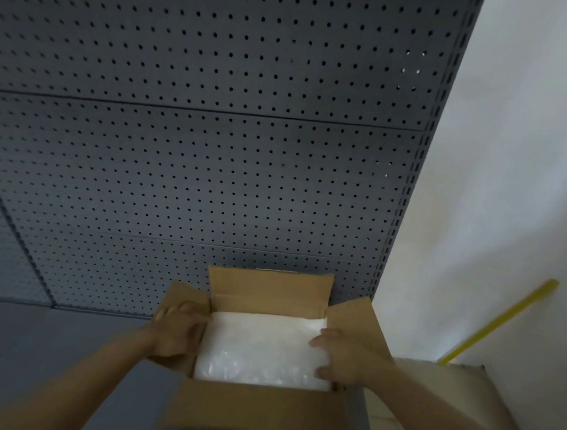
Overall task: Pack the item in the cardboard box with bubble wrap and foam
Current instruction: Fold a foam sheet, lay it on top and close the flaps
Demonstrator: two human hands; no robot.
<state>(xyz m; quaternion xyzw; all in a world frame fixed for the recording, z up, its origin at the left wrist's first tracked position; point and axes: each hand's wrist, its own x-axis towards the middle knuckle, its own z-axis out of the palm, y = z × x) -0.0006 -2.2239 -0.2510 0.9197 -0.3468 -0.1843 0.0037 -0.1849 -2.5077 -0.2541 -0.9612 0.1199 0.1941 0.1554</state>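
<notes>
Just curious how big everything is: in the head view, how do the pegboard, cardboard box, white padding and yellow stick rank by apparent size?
1. pegboard
2. cardboard box
3. white padding
4. yellow stick
The stick stands farther off, so its rank is unsure.

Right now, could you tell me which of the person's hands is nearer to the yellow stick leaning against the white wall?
The right hand. It rests on the box's right edge, below-left of the yellow stick. The left hand sits at the cardboard box's left flap, farther away.

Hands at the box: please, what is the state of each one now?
Left hand: fingers curled at the left side of the cardboard box; grip cannot be told.
Right hand: pressing on the white padding; grip cannot be told.
</notes>
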